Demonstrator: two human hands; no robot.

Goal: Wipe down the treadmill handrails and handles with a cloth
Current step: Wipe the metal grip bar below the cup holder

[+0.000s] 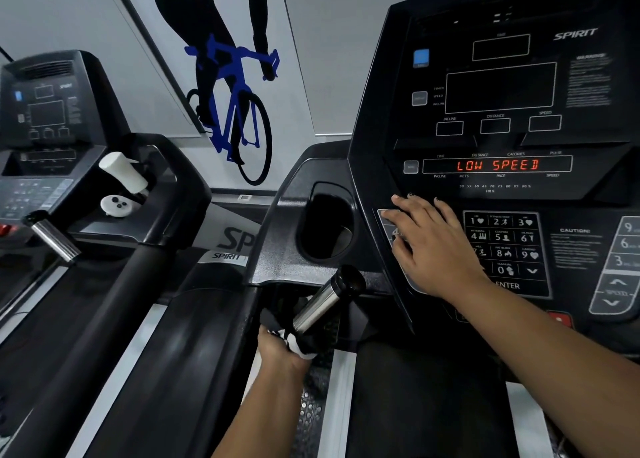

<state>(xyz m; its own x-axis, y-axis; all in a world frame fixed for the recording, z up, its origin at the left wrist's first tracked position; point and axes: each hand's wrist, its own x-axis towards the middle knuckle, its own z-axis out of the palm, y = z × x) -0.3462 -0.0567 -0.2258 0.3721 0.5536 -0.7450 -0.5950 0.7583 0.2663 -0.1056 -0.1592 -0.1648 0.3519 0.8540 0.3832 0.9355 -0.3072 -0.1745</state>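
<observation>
While my left hand (pixel 278 352) grips the black-and-white cloth (pixel 298 347), I hold it bunched around the lower end of the chrome handle (pixel 320 303), which slants up toward the console (pixel 377 118) and ends in a black cap. My fingers curl tight round the fabric, just beside the dark side handrail (pixel 207 326). My right hand (pixel 429 246) lies flat on the console, fingers straight and spread, holding nothing; it covers the grey buttons left of the number keypad (pixel 505 246). Above it the display (pixel 497 165) reads LOW SPEED in red. An oval cup holder (pixel 327 229) sits between the handle and the console. On the neighbouring treadmill (pixel 48 111) to my left, a white bottle (pixel 123 171) leans in its tray.
</observation>
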